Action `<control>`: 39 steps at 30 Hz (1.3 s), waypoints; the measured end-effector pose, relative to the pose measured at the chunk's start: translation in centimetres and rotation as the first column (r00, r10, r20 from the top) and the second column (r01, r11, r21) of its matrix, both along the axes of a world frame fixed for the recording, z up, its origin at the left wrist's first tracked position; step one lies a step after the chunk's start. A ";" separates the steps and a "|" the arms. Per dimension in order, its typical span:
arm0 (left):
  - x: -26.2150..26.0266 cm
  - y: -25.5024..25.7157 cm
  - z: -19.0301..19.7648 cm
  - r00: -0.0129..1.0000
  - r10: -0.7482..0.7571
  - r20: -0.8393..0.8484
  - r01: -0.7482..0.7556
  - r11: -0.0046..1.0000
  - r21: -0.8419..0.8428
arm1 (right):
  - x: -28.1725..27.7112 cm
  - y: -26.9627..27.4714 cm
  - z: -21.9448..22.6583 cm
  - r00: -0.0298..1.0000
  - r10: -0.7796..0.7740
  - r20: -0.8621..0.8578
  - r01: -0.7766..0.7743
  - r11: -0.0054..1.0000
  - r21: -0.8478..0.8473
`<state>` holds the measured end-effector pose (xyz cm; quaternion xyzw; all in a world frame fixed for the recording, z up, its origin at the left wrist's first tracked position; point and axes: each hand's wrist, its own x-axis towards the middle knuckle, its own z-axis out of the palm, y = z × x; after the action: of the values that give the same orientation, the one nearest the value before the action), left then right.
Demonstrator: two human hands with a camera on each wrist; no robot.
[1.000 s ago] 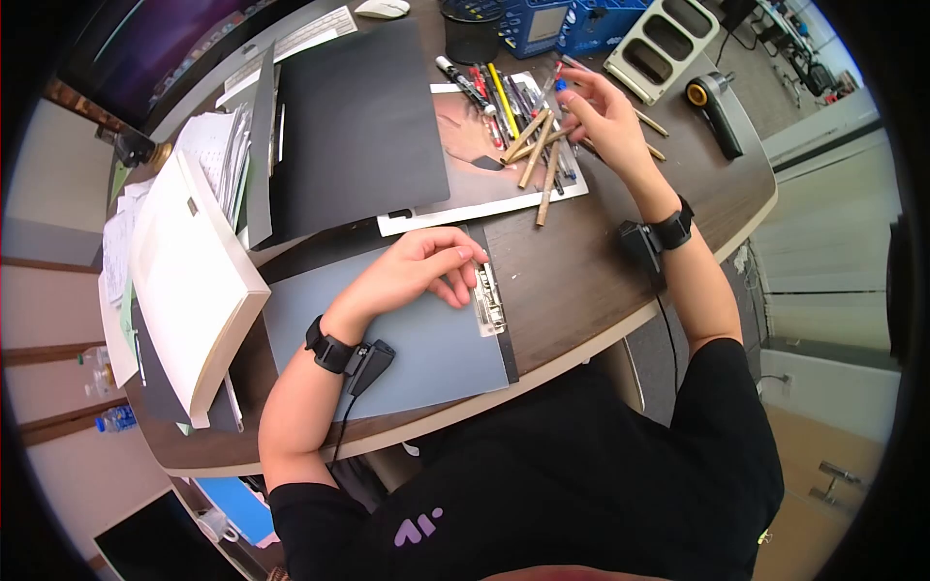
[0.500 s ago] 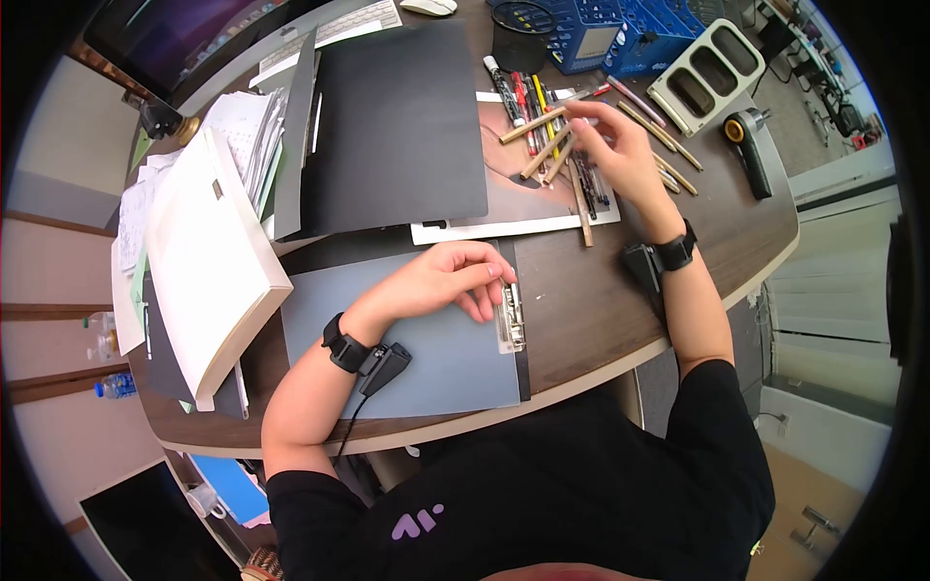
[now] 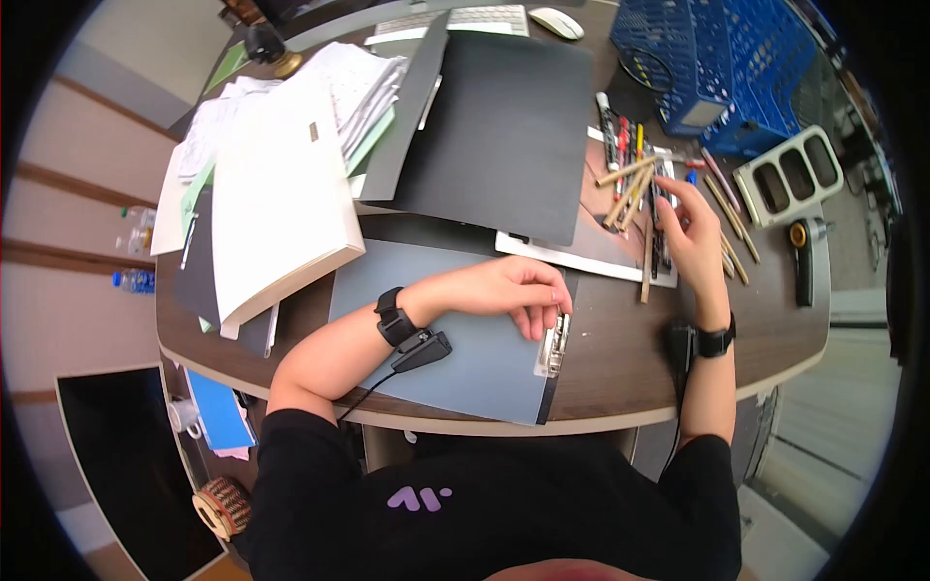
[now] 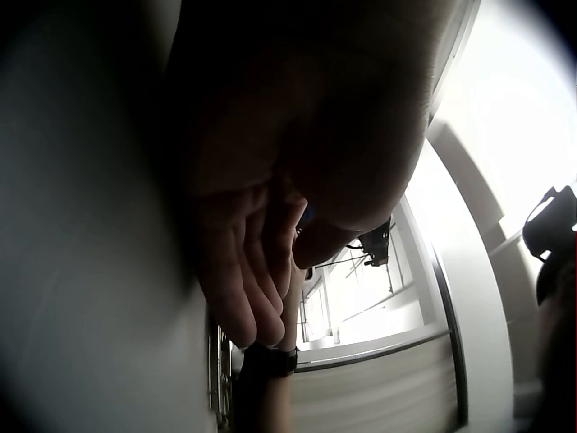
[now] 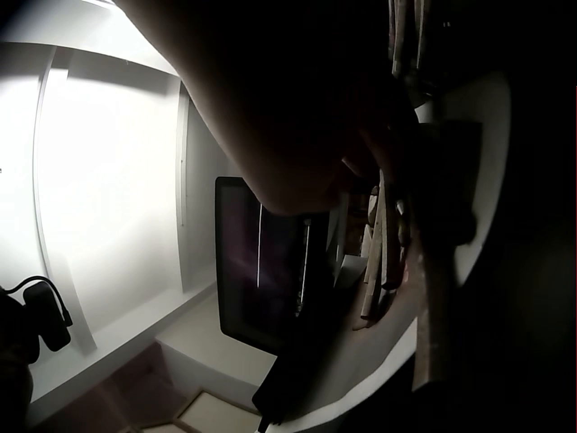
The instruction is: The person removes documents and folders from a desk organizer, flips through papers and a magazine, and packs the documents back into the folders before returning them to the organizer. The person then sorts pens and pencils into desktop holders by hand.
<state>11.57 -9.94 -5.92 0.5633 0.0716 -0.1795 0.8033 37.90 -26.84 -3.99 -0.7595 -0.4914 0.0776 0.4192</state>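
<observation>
My left hand (image 3: 511,289) rests over a grey plastic clip folder (image 3: 417,290), fingers loosely bent and holding nothing. Its fingertips lie beside the folder's metal clip (image 3: 554,349); the left wrist view shows the relaxed fingers (image 4: 261,298) from below. At the right, my right hand (image 3: 696,242) hovers over a loose pile of pens and markers. Its thumb and forefinger are apart, right at several brown wooden pencils (image 3: 635,189). In the dark right wrist view, pencils (image 5: 374,280) show below the hand. The pile lies on a printed picture sheet (image 3: 596,266).
A black folder (image 3: 494,136) stands behind the left hand, next to a thick white book (image 3: 281,184) and papers. Blue baskets (image 3: 736,77), a black mesh cup (image 3: 639,92), a beige three-slot frame (image 3: 790,174) and a black-handled tool (image 3: 804,261) line the right side.
The head view has turned, so the desk shifts right and down. Relative to the pile, my right hand has drawn slightly toward my body, uncovering pencils and a pink pen. The left hand stays by the clip.
</observation>
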 end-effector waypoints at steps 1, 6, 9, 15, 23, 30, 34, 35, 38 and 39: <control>0.0 0.0 -0.3 1.000 -0.020 0.002 0.020 1.000 -0.007 | -0.2 0.0 0.1 0.999 -0.001 -0.048 0.002 1.000 0.017; -0.1 0.1 -0.3 0.999 -0.045 0.021 0.045 0.999 -0.015 | -0.6 -0.1 -0.4 0.991 0.068 -0.119 -0.063 0.997 0.047; -0.1 0.0 -0.2 0.999 -0.028 0.029 0.029 1.000 -0.006 | -2.0 -0.1 0.7 0.984 0.084 -0.156 -0.085 0.996 0.005; -0.3 -0.2 0.0 0.999 -0.026 0.037 0.025 0.999 0.028 | -4.2 0.2 1.1 0.972 0.138 -0.191 -0.147 0.989 -0.030; -0.3 -0.3 -0.3 0.998 -0.017 0.054 0.015 0.999 0.038 | -6.3 -0.1 2.0 0.824 0.333 -0.458 -0.460 0.866 -0.199; -0.2 -0.3 -0.7 0.997 -0.030 0.077 0.029 0.999 0.018 | -7.1 0.1 2.7 0.731 0.229 -0.643 -0.536 0.775 -0.334; -0.1 -0.1 -0.5 0.998 -0.042 0.049 0.041 0.999 0.021 | -7.3 -0.2 2.9 0.717 0.244 -0.653 -0.591 0.710 -0.383; -0.1 -0.1 -0.7 0.999 -0.037 0.039 0.037 0.999 0.006 | -7.5 -0.3 3.0 0.700 0.288 -0.653 -0.628 0.683 -0.373; -0.1 -0.1 -0.5 0.999 -0.034 0.028 0.033 0.999 0.017 | -7.8 -0.4 3.1 0.680 0.346 -0.646 -0.673 0.645 -0.363; -0.1 -0.1 -0.4 0.999 -0.040 0.020 0.039 0.999 0.020 | -7.7 -0.3 2.9 0.656 0.352 -0.667 -0.703 0.607 -0.371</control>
<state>11.49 -10.00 -6.36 0.5741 0.0542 -0.1891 0.7948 30.18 -27.12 -1.12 -0.6075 -0.5134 0.5616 0.2280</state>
